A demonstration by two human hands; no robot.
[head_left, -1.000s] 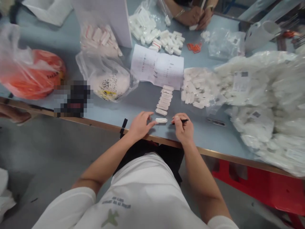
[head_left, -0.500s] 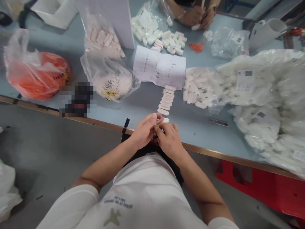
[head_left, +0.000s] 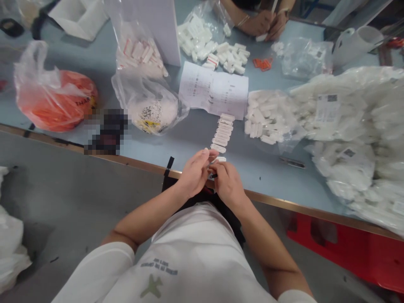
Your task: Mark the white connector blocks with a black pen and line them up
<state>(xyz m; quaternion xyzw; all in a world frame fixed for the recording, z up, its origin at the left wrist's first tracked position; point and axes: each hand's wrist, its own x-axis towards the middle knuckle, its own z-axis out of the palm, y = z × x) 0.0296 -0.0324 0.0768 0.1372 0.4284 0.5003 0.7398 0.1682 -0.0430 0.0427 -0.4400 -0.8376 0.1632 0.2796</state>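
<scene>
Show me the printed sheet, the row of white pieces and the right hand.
Printed sheet (head_left: pixel 213 90), head view: near its middle.
Row of white pieces (head_left: pixel 222 135), head view: a middle piece.
Right hand (head_left: pixel 228 180), head view: its back.

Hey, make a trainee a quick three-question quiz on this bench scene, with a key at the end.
1. Which of these lies nearest the far end of the column of flat, oblong white plastic pieces?
A) the creased white printed paper sheet
B) the red plastic stool
C) the white plastic jug

2. True or false: the right hand holds a small black stick-shaped object, close beside the left hand.

3. Fill in: the see-through plastic bag with dark lettering, at far left, has ____ contents.

Key: 1. A; 2. True; 3. orange.
</scene>
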